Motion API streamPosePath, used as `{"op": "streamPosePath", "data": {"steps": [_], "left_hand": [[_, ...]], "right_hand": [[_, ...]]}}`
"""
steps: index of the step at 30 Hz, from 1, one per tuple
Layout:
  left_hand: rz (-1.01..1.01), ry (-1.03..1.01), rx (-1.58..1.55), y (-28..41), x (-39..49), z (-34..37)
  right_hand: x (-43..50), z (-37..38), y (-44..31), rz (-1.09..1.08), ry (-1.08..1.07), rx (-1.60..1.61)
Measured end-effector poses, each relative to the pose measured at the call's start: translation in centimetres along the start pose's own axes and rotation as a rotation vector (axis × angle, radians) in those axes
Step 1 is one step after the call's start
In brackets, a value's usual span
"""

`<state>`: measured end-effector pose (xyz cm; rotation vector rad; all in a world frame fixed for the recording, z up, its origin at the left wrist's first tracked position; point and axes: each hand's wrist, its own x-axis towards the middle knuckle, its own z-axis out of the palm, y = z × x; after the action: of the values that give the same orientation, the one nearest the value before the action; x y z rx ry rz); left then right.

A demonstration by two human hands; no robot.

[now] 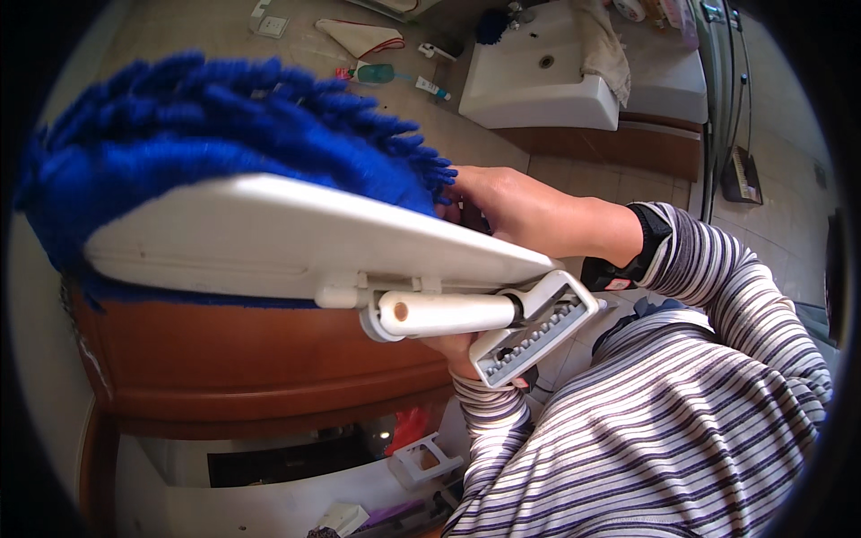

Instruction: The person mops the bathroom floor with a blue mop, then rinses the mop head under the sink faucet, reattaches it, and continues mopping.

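A white plastic mop head (282, 242) with a blue chenille pad (222, 134) is held up before me, filling the left and middle of the view. On its near side are a white cylindrical joint (451, 313) and a white frame (535, 329) with a row of grey teeth. My right hand (494, 195) has its fingers curled at the pad's right edge, partly behind the plate. Below the joint, my left hand (449, 346) reaches behind the mop head; its fingers are hidden. Both sleeves are striped.
A white washbasin (498, 84) with a draped beige towel (599, 47) stands beyond. Near it lie a cloth (360, 37), a green bottle (375, 73) and a tube (432, 87). Reddish-brown wood (269, 363) runs below the mop. A dustpan (742, 176) is at the right.
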<state>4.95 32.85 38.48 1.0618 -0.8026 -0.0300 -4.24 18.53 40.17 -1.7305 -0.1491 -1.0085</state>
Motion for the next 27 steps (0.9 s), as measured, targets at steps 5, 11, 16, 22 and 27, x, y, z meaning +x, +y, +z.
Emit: {"op": "streamPosePath", "data": {"steps": [5, 11, 16, 22, 27], "left_hand": [[0.011, 0.007, -0.038, 0.2, 0.9, -0.4], [0.139, 0.034, -0.016, 0.8, 1.5, -0.7], [0.164, 0.06, 0.002, 1.0, 1.3, -0.6], [0.213, 0.198, 0.006, 0.9, 0.3, -1.7], [0.379, 0.198, 0.329, 1.9, -1.0, -3.3]], "right_hand": [[-2.2, -0.4, 2.6, 0.199, 0.02, -0.164], [-5.1, -0.6, 2.8, 0.36, 0.087, -0.087], [-5.9, -0.3, 3.1, 0.372, 0.081, 0.055], [-6.6, 0.5, 4.0, 0.191, 0.078, 0.174], [-7.8, 0.3, 4.9, -0.117, -0.041, -0.014]]}}
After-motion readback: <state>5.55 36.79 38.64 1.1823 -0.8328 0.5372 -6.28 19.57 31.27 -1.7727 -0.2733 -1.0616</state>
